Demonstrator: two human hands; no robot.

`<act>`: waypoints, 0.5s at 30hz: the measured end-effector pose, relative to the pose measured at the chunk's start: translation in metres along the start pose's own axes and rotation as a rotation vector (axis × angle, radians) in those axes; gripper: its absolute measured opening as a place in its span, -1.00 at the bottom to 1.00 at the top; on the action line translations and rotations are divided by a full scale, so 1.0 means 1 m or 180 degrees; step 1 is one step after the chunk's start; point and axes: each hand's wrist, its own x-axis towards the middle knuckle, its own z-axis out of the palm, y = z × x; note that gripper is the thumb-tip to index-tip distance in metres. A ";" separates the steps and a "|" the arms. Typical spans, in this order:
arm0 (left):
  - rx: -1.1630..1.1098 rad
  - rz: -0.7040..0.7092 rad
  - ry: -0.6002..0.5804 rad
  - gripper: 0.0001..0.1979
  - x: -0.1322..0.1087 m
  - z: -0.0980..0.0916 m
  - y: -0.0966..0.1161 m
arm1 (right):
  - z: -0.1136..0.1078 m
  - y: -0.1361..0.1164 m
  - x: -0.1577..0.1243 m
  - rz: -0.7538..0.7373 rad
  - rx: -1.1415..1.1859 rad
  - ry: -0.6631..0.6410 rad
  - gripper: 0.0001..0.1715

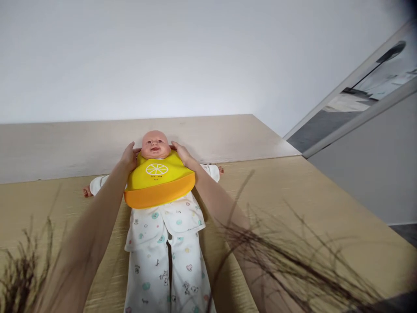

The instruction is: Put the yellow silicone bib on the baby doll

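A baby doll (167, 243) in white printed clothes lies on its back, its arms spread to both sides. Over its chest is a yellow bib (156, 171) with a white citrus slice, a smiling face and an orange catch pocket along the bottom. My left hand (130, 157) is at the bib's upper edge on the left of the doll's neck, fingers curled in toward the neck. On the other side, my right hand (181, 153) grips the bib's upper edge near the shoulder. The fingertips of both hands are partly hidden behind the neck, as are the bib's neck ends.
The doll rests on a light wooden table (267, 195), with a paler panel (221, 134) adjoining it at the back. Behind stands a plain white wall (163, 56). A mirror-like framed pane (358, 102) is at the right. Strands of dark hair (276, 248) cross the foreground.
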 end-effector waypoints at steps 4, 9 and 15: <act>0.0093 -0.0152 0.0077 -0.50 -0.019 -0.001 0.007 | 0.014 -0.007 -0.007 0.0273 -0.0004 0.0133 -0.58; 0.0021 -0.0106 0.0065 -0.54 -0.057 -0.004 0.020 | 0.032 -0.014 -0.037 0.0155 0.0027 0.0122 -0.60; -0.0529 0.0065 -0.0100 -0.72 -0.109 -0.014 -0.002 | 0.040 -0.011 -0.095 -0.0364 0.0141 0.0315 -0.74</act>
